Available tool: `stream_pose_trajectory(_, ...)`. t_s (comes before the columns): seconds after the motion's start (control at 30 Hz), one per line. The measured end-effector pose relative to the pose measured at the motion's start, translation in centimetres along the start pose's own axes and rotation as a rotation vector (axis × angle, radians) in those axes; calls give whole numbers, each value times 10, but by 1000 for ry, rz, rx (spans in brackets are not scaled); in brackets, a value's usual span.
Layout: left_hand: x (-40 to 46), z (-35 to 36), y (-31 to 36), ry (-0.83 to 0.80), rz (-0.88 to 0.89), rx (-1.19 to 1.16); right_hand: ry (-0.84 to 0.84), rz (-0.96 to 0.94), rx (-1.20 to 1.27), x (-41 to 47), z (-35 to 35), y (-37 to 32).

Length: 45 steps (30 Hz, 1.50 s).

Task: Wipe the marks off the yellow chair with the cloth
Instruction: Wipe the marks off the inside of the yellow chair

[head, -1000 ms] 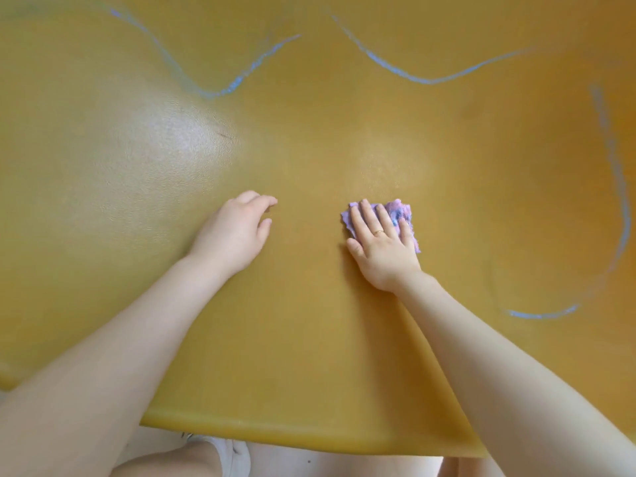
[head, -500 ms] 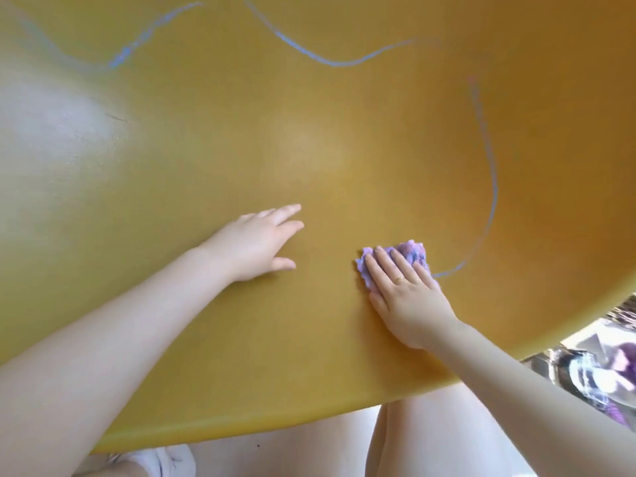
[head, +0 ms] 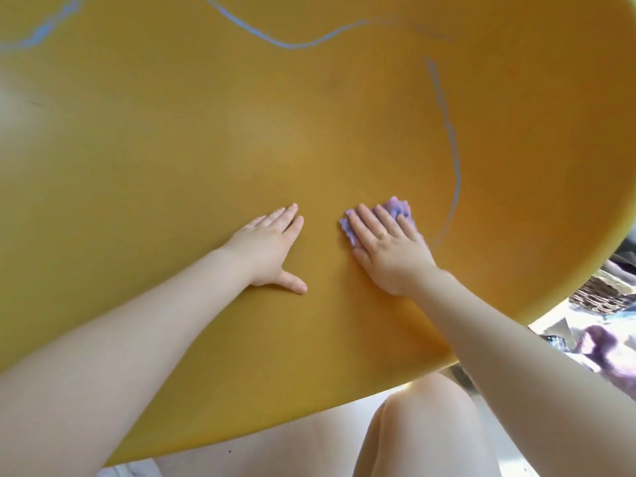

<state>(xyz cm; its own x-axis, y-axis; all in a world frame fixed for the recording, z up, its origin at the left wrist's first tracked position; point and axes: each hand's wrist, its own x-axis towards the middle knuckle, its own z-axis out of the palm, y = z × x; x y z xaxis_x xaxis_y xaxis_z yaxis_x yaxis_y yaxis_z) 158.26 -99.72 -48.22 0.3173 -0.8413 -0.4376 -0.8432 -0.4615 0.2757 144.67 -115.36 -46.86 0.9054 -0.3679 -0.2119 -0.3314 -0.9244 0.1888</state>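
No readable text, label, brand, number or sign is found anywhere in view; only wavy blue marks [head: 451, 139] without letter shapes are drawn on the yellow chair [head: 206, 132].

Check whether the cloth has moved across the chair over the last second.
Yes. The cloth under the right hand slid right across the yellow chair, ending close beside the curved blue mark.

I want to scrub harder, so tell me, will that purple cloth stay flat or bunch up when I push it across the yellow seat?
Probably bunches: the cloth already looks crumpled and soft under the right hand. It likely slides easily, since the seat looks smooth and shiny. Flat fingers should keep it pinned.
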Motion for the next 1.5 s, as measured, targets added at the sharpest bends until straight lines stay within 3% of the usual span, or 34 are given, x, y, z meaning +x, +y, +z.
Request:
stream_pose_trajectory(0.17, 4, -3, -2, 8, -11, -57, -38, 88, 31, 32, -3, 3)
stream_pose_trajectory(0.3, 2, -1, 1, 11, -28, -71, -105, 38, 45, -8, -5, 7)
stream_pose_trajectory(0.6, 9, 1, 21, 113, -18, -73, -12, -40, -92, -119, -16, 13)
stream_pose_trajectory(0.77, 10, 7, 21, 115, -26, -172, -44, -7, -39, -91, -5, 7)
stream_pose_trajectory(0.87, 10, 8, 20, 123, -25, -171, 23, 24, -18, -54, 2, 5)
stream_pose_trajectory(1.07, 12, 9, 20, 116, -40, -141, -23, 232, 69, 25, 2, -6)
stream_pose_trajectory(1.27, 17, 5, 19, 128, -41, -94, -85, 167, -28, -18, -8, 11)
stream_pose_trajectory(1.5, 21, 2, 14, 143, -21, -108, 151, 238, -278, -66, -30, 81)
